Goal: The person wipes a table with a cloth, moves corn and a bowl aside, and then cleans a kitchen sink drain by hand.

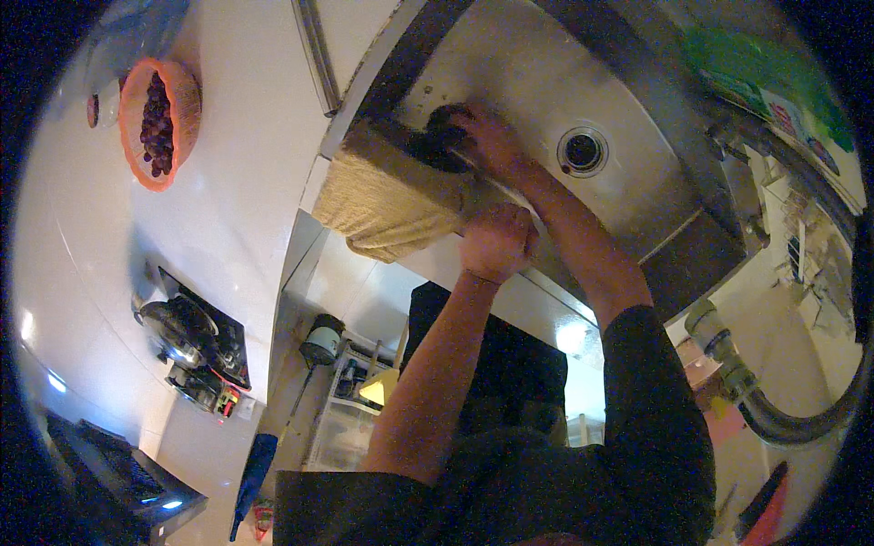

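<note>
My right hand reaches over the near left part of a steel sink, its fingers curled onto a dark item. Shadow and blur hide what kind of item that is. Closer to my body, my left hand is balled at the sink's front edge; whether anything is inside it is hidden. A tan cloth hangs over that front edge, to the left of both hands, and borders the dark item. The round drain lies to the right of my right hand.
An orange-rimmed basket of grapes stands on the white counter at left. Farther along is a cooktop with a dark pan. A faucet and a grey hose are at right.
</note>
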Available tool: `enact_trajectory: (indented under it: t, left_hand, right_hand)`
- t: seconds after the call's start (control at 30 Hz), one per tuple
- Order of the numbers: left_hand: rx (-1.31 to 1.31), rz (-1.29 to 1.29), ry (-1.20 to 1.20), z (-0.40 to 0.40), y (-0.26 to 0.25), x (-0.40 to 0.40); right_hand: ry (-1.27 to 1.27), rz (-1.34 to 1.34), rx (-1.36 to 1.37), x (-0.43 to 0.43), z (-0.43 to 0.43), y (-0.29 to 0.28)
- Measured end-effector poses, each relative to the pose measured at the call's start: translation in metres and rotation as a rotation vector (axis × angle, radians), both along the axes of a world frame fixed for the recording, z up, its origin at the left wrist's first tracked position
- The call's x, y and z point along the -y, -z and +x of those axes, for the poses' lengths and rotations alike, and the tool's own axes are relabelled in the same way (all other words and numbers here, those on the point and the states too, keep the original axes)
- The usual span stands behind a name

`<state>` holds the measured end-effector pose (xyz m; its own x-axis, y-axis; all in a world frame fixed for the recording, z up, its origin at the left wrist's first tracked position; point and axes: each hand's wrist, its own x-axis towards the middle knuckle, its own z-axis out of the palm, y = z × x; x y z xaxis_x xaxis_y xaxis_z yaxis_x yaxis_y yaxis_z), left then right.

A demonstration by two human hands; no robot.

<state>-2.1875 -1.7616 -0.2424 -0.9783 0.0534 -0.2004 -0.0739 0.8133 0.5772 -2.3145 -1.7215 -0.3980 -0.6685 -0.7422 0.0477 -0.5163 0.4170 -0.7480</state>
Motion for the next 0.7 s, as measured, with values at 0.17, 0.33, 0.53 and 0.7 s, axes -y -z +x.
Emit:
enact_trajectory:
  t: [0.17, 0.33, 0.53, 0.7]
  left_hand:
    - [0.041, -0.088, 0.027, 0.007, 0.000, 0.007]
    - [0.066, -0.042, 0.047, 0.005, -0.002, 0.002]
    - [0.104, -0.018, 0.068, 0.002, 0.002, 0.002]
    - [0.127, -0.003, 0.066, 0.004, 0.000, 0.009]
  right_hand:
    - [0.798, 0.270, 0.187, -0.040, -0.005, -0.022]
    - [0.368, -0.162, 0.164, 0.020, -0.010, -0.011]
    - [0.196, 0.092, 0.021, 0.060, -0.046, 0.002]
    - [1.161, 0.266, 0.118, -0.040, -0.055, -0.020]
